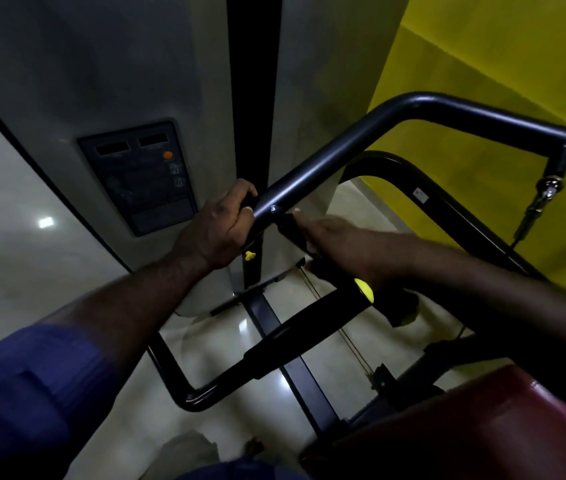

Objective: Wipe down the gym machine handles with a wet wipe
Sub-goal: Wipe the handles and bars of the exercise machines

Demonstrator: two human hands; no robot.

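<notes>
A dark curved metal bar (pixel 326 161) of the gym machine runs from the upper right down to the centre. My left hand (pixel 219 226) grips the black handle at the bar's lower end, fingers curled round it. Just to the right, my right hand (pixel 337 244) wraps over a second black handle grip (pixel 288 226) that ends in a yellow cap (pixel 364 289). No wet wipe shows in either hand; anything under the right palm is hidden.
The grey weight-stack housing carries a dark instruction panel (pixel 139 178) behind the hands. A cable with a metal clip (pixel 548 192) hangs from the bar at right. A red padded seat (pixel 482 427) sits at lower right. Below are a black frame tube (pixel 274 351) and a glossy floor; the wall is yellow.
</notes>
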